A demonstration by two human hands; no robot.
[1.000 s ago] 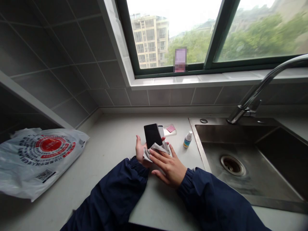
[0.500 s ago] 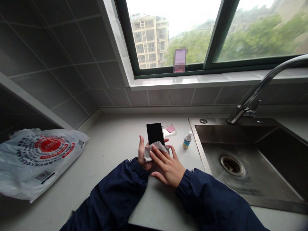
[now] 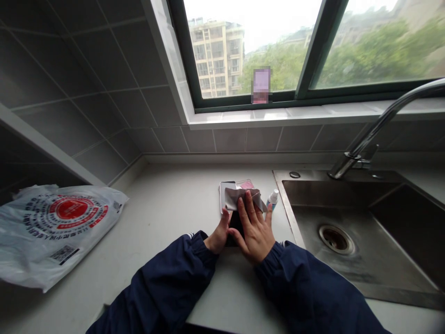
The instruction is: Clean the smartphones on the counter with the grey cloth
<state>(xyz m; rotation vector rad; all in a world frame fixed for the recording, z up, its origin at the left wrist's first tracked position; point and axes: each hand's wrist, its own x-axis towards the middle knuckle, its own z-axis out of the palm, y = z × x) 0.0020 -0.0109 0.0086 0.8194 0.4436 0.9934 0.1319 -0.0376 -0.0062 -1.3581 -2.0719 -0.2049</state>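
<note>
My left hand [image 3: 219,234] is closed on the left side of a black-screened phone [image 3: 236,226], thumb along its edge. Its other fingers are hidden below. A grey cloth [image 3: 232,198] with a zigzag edge covers the upper part of the phone. My right hand [image 3: 256,227] keeps hold of the cloth by pressing it onto the screen with stretched, spread fingers. Behind the cloth lies a flat pale rectangle with a silver rim [image 3: 224,186], partly covered. Beside it is a clear case [image 3: 249,182] with something pink in it. A small white-capped bottle [image 3: 273,196] stands just beyond my right fingers.
On the right, a steel sink [image 3: 288,211] is set into the pale counter [image 3: 167,204], with a curved tap [image 3: 368,125] behind it. A white plastic bag [image 3: 31,250] with red and black print lies at the left. A window [image 3: 278,46] rises behind the counter.
The phone has come lower and slightly right, toward me. My right hand and the cloth have slid up and right over it. More of the pale rectangle now shows behind.
</note>
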